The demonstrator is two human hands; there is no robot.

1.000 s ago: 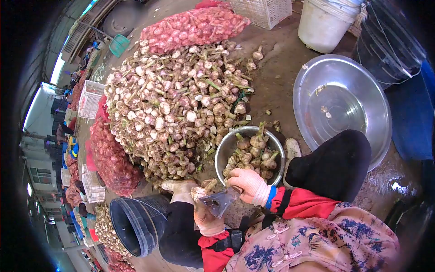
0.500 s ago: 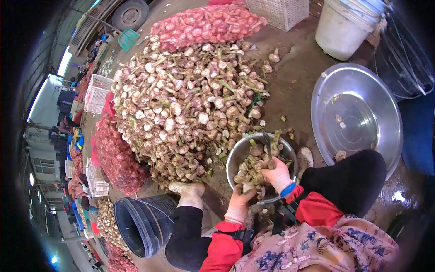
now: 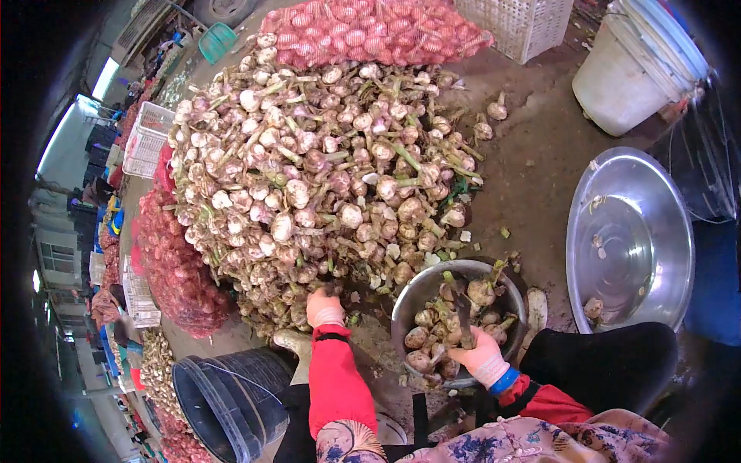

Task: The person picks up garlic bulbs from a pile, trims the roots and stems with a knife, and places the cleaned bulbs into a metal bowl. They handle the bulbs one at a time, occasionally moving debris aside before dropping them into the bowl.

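Note:
A large heap of garlic bulbs point(image 3: 309, 177) with stems lies on the floor. My left hand point(image 3: 324, 307), gloved, reaches to the lower edge of the heap; its fingertips are hidden among the bulbs, so its grasp does not show. My right hand point(image 3: 477, 356), gloved with a blue band at the wrist, is closed around the handle of a dark tool point(image 3: 465, 320). That tool lies over a metal bowl point(image 3: 403, 309) between my legs, which holds several garlic bulbs with stems.
A wide metal basin point(image 3: 656, 309) with a few pieces inside stands at the right, below a white bucket point(image 3: 617, 81). The black bucket point(image 3: 224, 401) is tipped at lower left. Red net sacks point(image 3: 370, 31) and white crates point(image 3: 150, 139) border the heap.
My left hand has left the bowl and moved left to the heap's edge. My right hand stays at the bowl with the tool. The view has shifted, with the basin and bowl appearing further right.

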